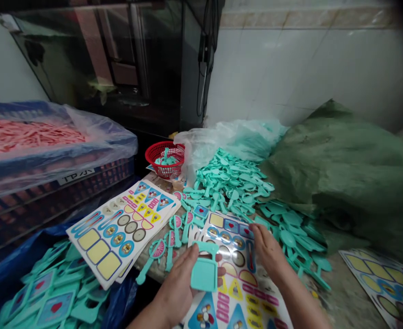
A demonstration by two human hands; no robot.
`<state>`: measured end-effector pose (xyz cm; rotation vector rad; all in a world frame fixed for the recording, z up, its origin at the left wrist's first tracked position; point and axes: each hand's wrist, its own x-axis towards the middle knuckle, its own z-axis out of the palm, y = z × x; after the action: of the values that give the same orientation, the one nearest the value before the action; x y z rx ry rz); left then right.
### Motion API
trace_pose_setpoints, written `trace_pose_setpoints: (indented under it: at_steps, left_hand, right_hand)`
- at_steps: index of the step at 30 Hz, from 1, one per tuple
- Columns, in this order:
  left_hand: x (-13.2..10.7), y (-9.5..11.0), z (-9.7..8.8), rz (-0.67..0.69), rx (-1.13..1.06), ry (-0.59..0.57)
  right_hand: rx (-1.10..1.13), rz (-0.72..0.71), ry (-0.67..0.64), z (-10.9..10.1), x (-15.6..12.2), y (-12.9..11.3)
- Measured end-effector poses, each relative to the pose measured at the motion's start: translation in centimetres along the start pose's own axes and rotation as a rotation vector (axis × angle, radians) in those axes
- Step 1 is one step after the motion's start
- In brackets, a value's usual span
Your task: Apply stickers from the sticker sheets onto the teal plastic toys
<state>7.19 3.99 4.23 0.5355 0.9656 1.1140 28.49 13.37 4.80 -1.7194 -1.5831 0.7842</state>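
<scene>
My left hand [181,283] grips a teal plastic toy piece [204,275] with a blank square panel and a looped handle, held above a sticker sheet [235,269]. At the sheet's far right corner, my right hand [268,249] has its fingers pressed together on the edge of a blue heart sticker [245,230]; whether the sticker is lifted is hard to see. Just beyond the sheet lies a teal piece with a heart sticker [200,211]. Teal pieces with pink round stickers [159,249] lie to the left of the sheet.
A stack of sticker sheets [124,228] lies left, above a blue bag [126,292] of stickered teal pieces. Behind are a heap of teal parts [229,183] and a red basket [165,171]. A blue crate [95,183] stands left; green sacking [352,169] lies right.
</scene>
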Motion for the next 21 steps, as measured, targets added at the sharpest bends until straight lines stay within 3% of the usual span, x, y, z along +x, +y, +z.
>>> trace_pose_setpoints:
  at_steps: [4, 7, 10, 14, 17, 19, 21]
  left_hand:
    - [0.7, 0.2, 1.1, -0.115, -0.271, -0.105]
    - [0.8, 0.4, 1.4, -0.113, -0.281, -0.118]
    - [0.7, 1.2, 1.5, -0.104, -0.124, -0.152]
    - [0.4, 3.1, 2.0, 0.047, 0.423, -0.218]
    - [0.2, 4.2, 2.4, 0.108, 0.735, -0.195]
    - [0.0, 4.1, 2.4, 0.054, 0.71, -0.194]
    - [0.1, 3.3, 2.2, 0.007, 0.481, -0.208]
  right_hand:
    - [0.016, -0.008, 0.02, -0.6, -0.5, 1.4]
    - [0.041, -0.016, 0.014, -0.5, -1.3, 1.4]
    - [0.092, -0.015, -0.056, -0.2, -2.5, -0.2]
    - [0.077, -0.045, -0.225, 0.6, -4.7, -3.8]
    - [0.032, -0.101, -0.362, 1.5, -5.8, -4.9]
    - [0.122, -0.069, -0.431, 1.7, -6.1, -4.7]
    - [0.294, 0.025, -0.398, 1.6, -6.2, -4.2]
